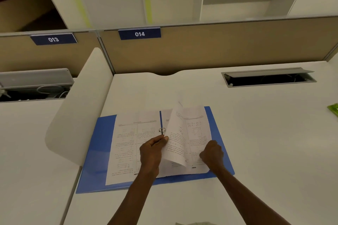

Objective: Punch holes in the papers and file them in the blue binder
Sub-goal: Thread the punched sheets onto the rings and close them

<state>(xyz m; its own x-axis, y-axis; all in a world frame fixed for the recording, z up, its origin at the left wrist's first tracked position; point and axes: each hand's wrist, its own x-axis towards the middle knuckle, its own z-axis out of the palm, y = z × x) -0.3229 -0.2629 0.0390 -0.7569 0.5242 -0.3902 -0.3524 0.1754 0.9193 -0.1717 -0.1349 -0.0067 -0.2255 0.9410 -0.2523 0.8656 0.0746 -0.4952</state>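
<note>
The blue binder (98,151) lies open flat on the white desk, printed papers on both halves. Its metal ring (162,130) shows at the spine. One sheet (175,139) stands lifted above the right-hand stack (198,133), curving up toward the spine. My left hand (152,151) pinches that sheet's inner edge just below the ring. My right hand (212,153) rests curled on the right-hand stack near its lower right part; what its fingers hold is hidden.
A white curved divider (76,107) rises left of the binder. An open cable tray (268,78) is set into the desk (274,151) at the back right. A green object (333,109) peeks in at the right edge. A beige partition with labels 013 and 014 stands behind.
</note>
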